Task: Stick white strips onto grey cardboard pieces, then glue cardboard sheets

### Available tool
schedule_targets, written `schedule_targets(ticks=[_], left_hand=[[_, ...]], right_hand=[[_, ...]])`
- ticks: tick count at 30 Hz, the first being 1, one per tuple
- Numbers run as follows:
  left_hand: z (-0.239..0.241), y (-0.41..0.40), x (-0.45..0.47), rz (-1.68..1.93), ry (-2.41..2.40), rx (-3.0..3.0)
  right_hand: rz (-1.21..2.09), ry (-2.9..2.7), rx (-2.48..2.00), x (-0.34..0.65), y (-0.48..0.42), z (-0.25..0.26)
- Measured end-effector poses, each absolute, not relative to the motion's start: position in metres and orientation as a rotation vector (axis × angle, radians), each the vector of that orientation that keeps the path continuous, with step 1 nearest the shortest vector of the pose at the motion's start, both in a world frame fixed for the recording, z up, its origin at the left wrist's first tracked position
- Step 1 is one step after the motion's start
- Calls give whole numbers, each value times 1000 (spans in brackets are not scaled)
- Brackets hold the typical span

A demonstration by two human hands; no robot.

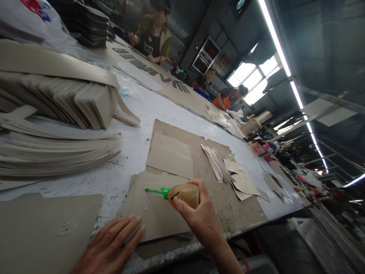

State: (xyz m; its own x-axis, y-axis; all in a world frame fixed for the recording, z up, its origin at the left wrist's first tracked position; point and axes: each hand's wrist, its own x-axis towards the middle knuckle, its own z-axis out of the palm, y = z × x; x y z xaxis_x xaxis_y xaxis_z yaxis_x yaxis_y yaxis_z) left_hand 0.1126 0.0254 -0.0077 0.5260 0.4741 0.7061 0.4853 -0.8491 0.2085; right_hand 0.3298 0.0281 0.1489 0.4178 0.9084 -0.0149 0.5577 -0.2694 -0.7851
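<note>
My right hand (203,213) is wrapped round a glue bottle (185,193) with a green nozzle and brownish contents. The bottle lies tilted on its side, its nozzle tip over a beige sheet (165,224) near the table's front edge. Fingers stretched out, my left hand (114,239) lies flat at that sheet's left edge. More sheets seem stacked under it. Just beyond is another pale sheet (171,154), lying on a brown board (199,148). A large beige piece (48,232) lies left of my left hand.
At left stand a row of folded beige pieces (94,102) and a pile of curved strips (62,152). Narrow strips (213,163) and cut pieces (242,182) lie on the board's right side. Across the white table (137,110), a person (154,38) stands; another person (228,97) is farther right.
</note>
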Motion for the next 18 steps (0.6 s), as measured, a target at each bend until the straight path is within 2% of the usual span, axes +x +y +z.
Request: schedule_targets(ticks=[10,18], left_hand=[[-5,25,112,-1259,-893,-2736],[-25,23,118,-1367,-975,-2691]], right_hand=[[542,-1260,-2016,355,18,152],[541,-1230,-2065,375,9,153]])
